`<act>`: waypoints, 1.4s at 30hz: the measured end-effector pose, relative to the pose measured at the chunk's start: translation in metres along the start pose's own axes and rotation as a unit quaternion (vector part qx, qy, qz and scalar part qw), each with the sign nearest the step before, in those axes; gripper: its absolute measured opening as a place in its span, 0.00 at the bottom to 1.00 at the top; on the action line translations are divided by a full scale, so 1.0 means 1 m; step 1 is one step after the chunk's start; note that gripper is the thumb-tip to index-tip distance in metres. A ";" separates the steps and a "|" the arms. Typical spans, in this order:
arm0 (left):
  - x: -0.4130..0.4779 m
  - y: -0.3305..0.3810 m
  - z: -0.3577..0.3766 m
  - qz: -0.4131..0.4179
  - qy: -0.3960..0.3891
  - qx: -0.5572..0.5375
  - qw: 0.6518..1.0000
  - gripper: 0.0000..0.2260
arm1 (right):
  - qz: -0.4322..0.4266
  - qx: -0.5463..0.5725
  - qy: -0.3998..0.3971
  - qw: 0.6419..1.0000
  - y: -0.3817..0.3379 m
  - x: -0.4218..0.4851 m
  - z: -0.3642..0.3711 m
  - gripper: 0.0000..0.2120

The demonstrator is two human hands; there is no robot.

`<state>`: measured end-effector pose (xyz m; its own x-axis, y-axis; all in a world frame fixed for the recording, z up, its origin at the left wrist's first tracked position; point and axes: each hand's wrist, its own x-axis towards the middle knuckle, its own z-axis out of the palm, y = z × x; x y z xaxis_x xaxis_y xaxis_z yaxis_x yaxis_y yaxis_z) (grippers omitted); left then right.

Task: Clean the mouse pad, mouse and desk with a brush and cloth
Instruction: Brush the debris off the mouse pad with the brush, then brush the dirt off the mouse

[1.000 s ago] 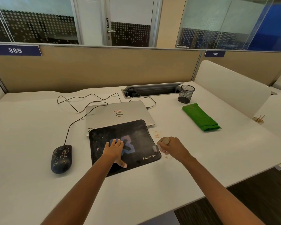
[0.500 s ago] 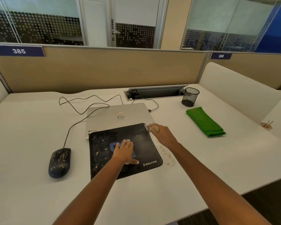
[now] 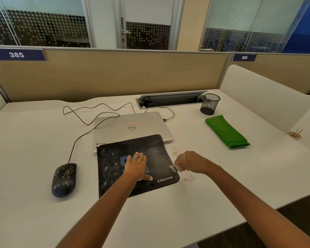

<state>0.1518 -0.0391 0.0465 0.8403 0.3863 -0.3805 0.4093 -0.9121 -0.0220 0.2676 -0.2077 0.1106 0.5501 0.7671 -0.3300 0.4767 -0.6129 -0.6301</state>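
Observation:
A black mouse pad [image 3: 113,169] with a blue logo lies on the white desk [image 3: 25,140], its far edge overlapping a shut silver laptop. Pale crumbs speckle its left half. My left hand [image 3: 135,165] presses flat on the pad's middle, fingers straight. My right hand [image 3: 190,162] grips a small brush [image 3: 175,167] at the pad's right edge, bristles down and blurred. Swept crumbs [image 3: 188,177] lie on the desk just right of the pad. A dark mouse [image 3: 64,179], flecked with debris, sits left of the pad. A folded green cloth [image 3: 225,132] lies to the right.
The silver laptop [image 3: 132,126] sits behind the pad, with black cables [image 3: 89,115] looping to a cable tray [image 3: 170,100]. A black mesh cup [image 3: 209,103] stands by the cloth. A beige partition closes the back; a white divider [image 3: 261,97] stands at the right.
My right hand has swept the brush from the pad's far right corner back down along its right edge. More crumbs lie on the desk beside it. My left hand stays pressed on the pad.

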 end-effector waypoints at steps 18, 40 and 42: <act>-0.003 0.002 0.000 -0.004 0.007 0.005 1.000 0.39 | 0.025 0.105 0.047 0.993 0.023 -0.024 -0.004 0.10; -0.038 -0.081 0.006 -0.018 0.130 -0.119 0.984 0.27 | -0.096 0.215 0.167 0.957 -0.065 0.024 0.073 0.09; -0.045 -0.102 0.007 -0.025 0.138 -0.122 0.983 0.27 | -0.098 0.224 0.158 0.957 -0.081 0.030 0.086 0.09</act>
<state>0.0698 0.0361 0.0593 0.8678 0.4827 -0.1179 0.4968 -0.8444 0.2003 0.1868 -0.1185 0.0912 0.6935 0.7204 0.0091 0.2883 -0.2660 -0.9199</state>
